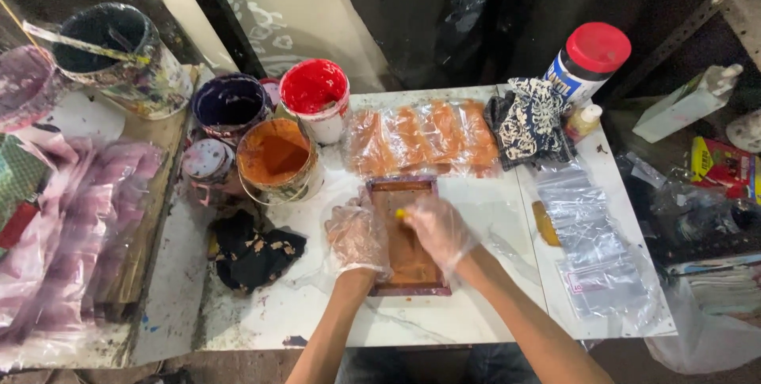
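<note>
A small rectangular frame [391,187] smeared with orange-brown paint lies on the white table [476,305]. My left hand [356,237], in a clear plastic glove, presses on the frame's left edge. My right hand [438,228], also gloved, rests over the frame's middle and holds a small tool with a yellow tip [400,213] against the painted surface. Just beyond the frame lies a clear plastic sheet with several orange prints [424,137].
Open paint tubs stand at the back left: orange [276,156], red [315,95], dark purple [230,105]. A black rag [252,254] lies left of the frame. A patterned cloth [529,121], a red-capped container [588,60] and clear zip bags [590,249] are on the right.
</note>
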